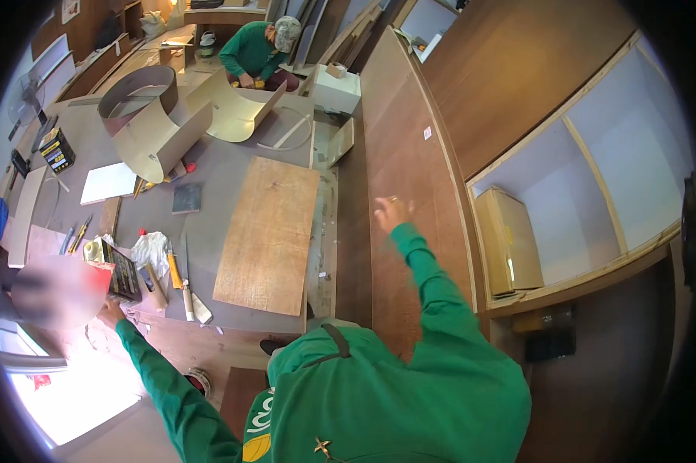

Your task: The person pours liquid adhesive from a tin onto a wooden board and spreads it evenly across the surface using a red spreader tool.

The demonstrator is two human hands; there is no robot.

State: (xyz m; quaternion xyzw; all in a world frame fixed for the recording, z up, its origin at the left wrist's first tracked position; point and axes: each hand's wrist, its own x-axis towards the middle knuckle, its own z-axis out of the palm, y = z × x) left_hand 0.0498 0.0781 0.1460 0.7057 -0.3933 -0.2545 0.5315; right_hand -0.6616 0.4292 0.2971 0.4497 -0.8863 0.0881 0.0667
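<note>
My right hand (394,214) is raised in front of a large reddish-brown wooden panel (409,154), fingers apart and nothing in them. Whether it touches the panel is unclear. At the near left corner of the grey worktable (201,255), my left hand (110,312) is beside a dark printed box (123,276). Its fingers are mostly hidden, next to a blurred patch and something red (99,276). Near this hand lie a crumpled white plastic bag (149,248), a yellow-handled saw (180,272) and a putty knife (200,309).
A flat plywood sheet (267,231) lies along the table's right side. Curved panels (163,139) stand toward the far end. Beyond them, a co-worker (251,54) in green crouches with a yellow tool. Open shelving (579,193) with a cardboard box (510,239) is on my right.
</note>
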